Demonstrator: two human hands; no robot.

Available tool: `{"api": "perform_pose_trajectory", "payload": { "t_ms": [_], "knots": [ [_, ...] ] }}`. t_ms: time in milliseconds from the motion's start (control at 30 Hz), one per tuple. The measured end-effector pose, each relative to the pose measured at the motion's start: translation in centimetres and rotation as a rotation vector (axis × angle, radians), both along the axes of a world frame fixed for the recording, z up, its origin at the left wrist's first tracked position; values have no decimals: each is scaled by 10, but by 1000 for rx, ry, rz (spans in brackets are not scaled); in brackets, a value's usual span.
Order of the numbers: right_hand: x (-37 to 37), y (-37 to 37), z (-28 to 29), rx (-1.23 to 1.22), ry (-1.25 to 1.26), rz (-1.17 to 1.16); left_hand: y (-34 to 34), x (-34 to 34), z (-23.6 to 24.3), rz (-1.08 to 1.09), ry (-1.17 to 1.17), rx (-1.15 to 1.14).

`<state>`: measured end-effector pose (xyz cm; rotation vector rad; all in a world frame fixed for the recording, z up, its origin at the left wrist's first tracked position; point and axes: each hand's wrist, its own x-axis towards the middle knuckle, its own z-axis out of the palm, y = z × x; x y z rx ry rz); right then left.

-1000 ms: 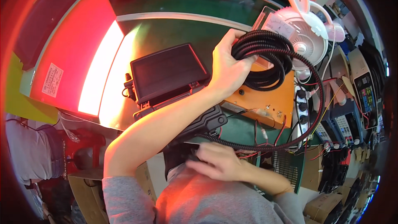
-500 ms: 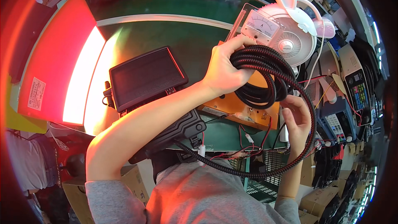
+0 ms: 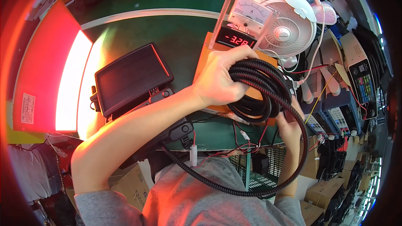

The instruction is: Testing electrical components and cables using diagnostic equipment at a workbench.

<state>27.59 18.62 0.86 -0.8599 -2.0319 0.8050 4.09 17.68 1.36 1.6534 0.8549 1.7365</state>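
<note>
My left hand (image 3: 224, 77) is closed round the upper left of a coil of black corrugated hose (image 3: 261, 73), held above the bench. At the coil's lower right, my right hand (image 3: 289, 127) is closed about the hose, its fingers partly covered by the strand and smeared. From there one length of hose loops down in front of my body and runs back left to a black ribbed case. That case (image 3: 178, 132) lies under my left forearm. On top of it sits a dark flat-screen unit (image 3: 134, 79), tilted.
A glowing red and white light panel (image 3: 54, 71) stands at the left. Behind the coil are an orange box (image 3: 203, 60), a meter with lit red digits (image 3: 236, 37) and a white fan (image 3: 284, 33). Bench instruments (image 3: 335, 115) stand right. Thin wires (image 3: 247, 142) cross the bench's front edge.
My right hand has risen from below the coil to its lower right side and closed on the hose. The coil is slightly lower, uncovering the meter's red digits. The whole view has shifted.
</note>
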Motion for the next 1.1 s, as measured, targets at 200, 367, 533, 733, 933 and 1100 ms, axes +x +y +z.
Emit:
{"api": "perform_pose_trajectory", "payload": {
  "t_ms": [200,367,533,733,933,1100],
  "knots": [
    [-12,-4,1,23,-310,-27,-1,2,0,-72,-140,-87],
    [-26,-2,7,-379,-63,-230,-7,-4,2,-107,-120,-132],
    [-8,-22,-6,-211,25,-96,-8,-3,4,-52,38,-128],
    [-6,-38,-22,18,-233,-126,-9,-2,13,-26,60,-94],
    [-13,-35,-10,182,-242,-89,-14,-6,15,-70,143,-160],
    [-14,-34,-13,153,-190,-94,-15,-8,14,-86,155,-175]
  ]
}}
